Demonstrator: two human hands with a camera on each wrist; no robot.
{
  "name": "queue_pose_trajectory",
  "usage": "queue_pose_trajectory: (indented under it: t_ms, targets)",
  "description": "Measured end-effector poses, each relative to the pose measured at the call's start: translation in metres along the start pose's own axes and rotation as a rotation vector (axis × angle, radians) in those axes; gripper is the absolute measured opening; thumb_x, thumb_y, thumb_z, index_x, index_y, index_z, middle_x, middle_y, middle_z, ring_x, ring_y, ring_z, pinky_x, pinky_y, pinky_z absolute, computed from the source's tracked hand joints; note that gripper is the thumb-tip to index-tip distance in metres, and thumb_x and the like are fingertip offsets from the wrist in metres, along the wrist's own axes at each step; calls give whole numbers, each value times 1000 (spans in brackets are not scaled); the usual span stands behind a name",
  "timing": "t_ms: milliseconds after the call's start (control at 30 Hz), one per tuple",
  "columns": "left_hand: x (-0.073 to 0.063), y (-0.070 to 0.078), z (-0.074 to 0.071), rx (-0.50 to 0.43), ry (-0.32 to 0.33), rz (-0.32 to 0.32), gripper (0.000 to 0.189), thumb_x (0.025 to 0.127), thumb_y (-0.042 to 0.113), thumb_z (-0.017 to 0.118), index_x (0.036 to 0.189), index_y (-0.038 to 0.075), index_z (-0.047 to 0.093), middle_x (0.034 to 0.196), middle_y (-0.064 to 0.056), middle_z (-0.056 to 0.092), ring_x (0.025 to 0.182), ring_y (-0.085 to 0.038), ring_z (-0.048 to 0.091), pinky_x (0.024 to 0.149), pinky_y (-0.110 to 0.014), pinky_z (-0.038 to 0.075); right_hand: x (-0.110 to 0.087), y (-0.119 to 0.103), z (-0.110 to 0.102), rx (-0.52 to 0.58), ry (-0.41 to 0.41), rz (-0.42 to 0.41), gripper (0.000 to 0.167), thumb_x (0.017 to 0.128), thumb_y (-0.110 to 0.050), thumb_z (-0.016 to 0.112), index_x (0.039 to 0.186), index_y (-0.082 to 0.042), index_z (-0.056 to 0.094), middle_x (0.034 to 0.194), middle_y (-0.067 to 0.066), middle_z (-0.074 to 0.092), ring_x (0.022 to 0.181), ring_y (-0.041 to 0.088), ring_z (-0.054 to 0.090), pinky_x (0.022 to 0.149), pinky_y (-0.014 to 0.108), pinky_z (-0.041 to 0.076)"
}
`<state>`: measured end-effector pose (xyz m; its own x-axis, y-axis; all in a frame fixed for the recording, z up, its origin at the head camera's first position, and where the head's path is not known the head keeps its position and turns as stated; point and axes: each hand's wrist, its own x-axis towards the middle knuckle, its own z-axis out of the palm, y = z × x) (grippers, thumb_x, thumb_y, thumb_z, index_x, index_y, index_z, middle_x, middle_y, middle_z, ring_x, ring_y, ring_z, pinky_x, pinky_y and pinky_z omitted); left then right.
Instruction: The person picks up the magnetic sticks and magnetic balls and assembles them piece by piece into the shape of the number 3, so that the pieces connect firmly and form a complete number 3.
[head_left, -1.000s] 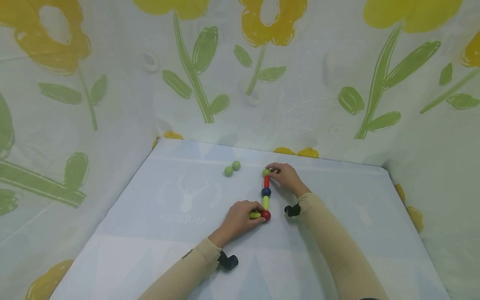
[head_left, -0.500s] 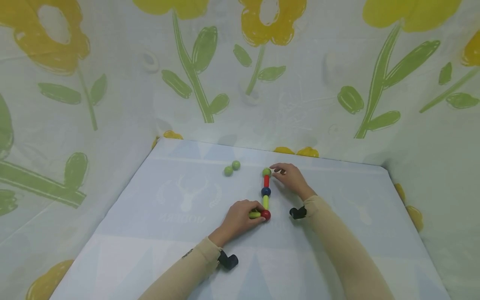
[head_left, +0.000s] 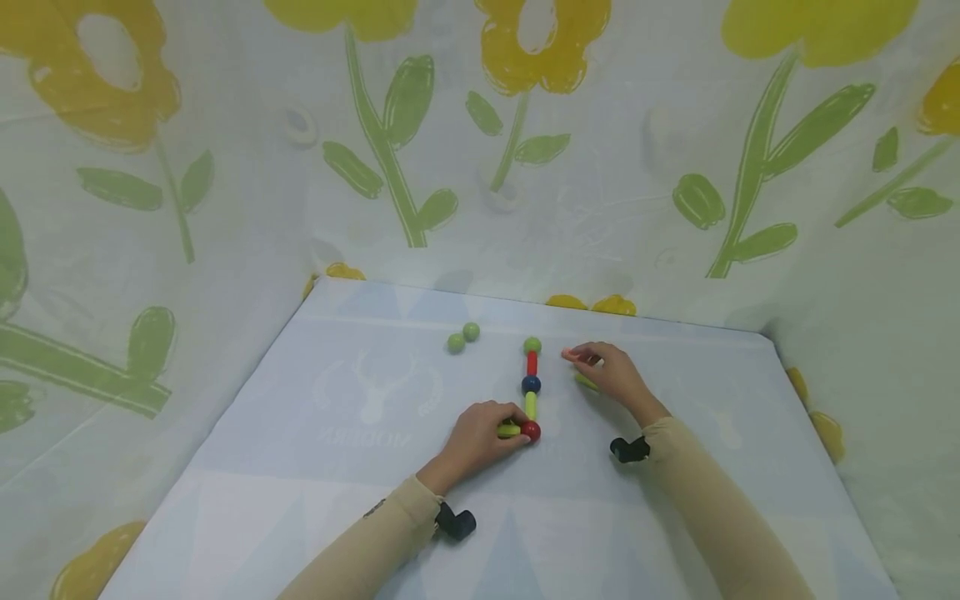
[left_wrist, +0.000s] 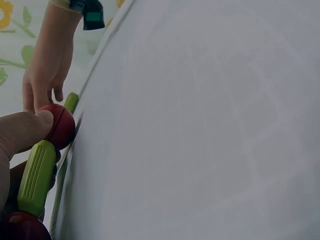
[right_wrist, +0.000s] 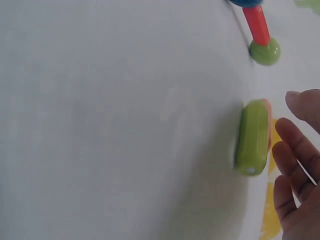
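Nearest, the left hand [head_left: 480, 437] pinches a red ball [head_left: 531, 432], thumb pressed on it, probably to keep this corner from shifting. A side stick [left_wrist: 37, 177] leads from that ball back under the palm to a dark red ball [left_wrist: 25, 227], so the same grip likely steadies both. Beyond the corner, a lime stick [head_left: 531, 406] and a blue ball [head_left: 531, 384] lie in line on the worktop [head_left: 570, 517]. To their right, a green stick [right_wrist: 253, 137] and a pink stick [head_left: 567, 354] lie just beside each other; the right hand [head_left: 611, 371] is over them, gripping nothing, thumb and fingers parted, it seems, to leave room for a stick. The line runs on through a red stick [head_left: 532, 363] to a green ball [head_left: 532, 345], apparently holding straight without support. Farthest, 2 loose green balls [head_left: 455, 342] sit off to the left, perhaps kept aside as spares.
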<state>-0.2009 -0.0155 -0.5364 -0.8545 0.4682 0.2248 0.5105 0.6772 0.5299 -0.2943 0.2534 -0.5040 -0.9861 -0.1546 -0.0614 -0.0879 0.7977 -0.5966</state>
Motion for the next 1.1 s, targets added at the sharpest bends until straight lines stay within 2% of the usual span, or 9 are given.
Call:
queue_pose_trajectory:
  t_ms: [133, 233, 500, 767, 967, 1100]
  targets:
    - [0, 0, 1, 5, 5, 5, 21, 86, 41, 74, 103, 29, 70, 87, 17, 68, 73, -2, 49, 72, -20, 41, -13, 9, -4, 22, -17, 40, 31, 93, -31, 66, 120, -15, 66, 118, 7, 65, 104, 26, 56, 81, 35, 52]
    - [0, -1, 1, -3, 7, 6, 21, 86, 40, 74, 103, 29, 70, 87, 17, 68, 72, -2, 50, 72, -21, 41, -20, 15, -6, 20, -20, 42, 32, 93, -29, 66, 121, -14, 65, 120, 9, 65, 106, 27, 57, 85, 40, 53]
    - [0, 0, 0, -21, 6, 1, 19, 86, 40, 74, 102, 30, 70, 86, 17, 67, 73, -3, 51, 73, -22, 42, -26, 23, -1, -13, -36, 57, 30, 90, -18, 69, 120, -16, 67, 117, 7, 66, 102, 24, 55, 91, 42, 49]
    - [0, 1, 0, -8, 1, -8, 19, 86, 41, 74, 100, 29, 70, 83, 15, 66, 72, -4, 51, 72, -21, 41, -22, 19, 7, 4, 13, 25, 21, 89, -16, 70, 110, -15, 69, 111, 6, 67, 102, 24, 57, 94, 44, 49]
    - [0, 0, 1, -4, 3, 0, 18, 86, 41, 74, 99, 30, 70, 82, 16, 64, 72, -3, 51, 72, -21, 41, -16, 10, 14, 35, 18, -4, 14, 89, -18, 72, 101, -14, 68, 109, 7, 69, 99, 25, 57, 93, 43, 49]
    - [1, 0, 2, -10, 4, 3, 19, 86, 41, 74, 101, 30, 70, 83, 17, 65, 72, -2, 51, 72, -21, 41, -9, 6, 19, 47, 21, -7, 13, 89, -18, 72, 101, -15, 68, 108, 7, 70, 98, 24, 59, 93, 43, 50]
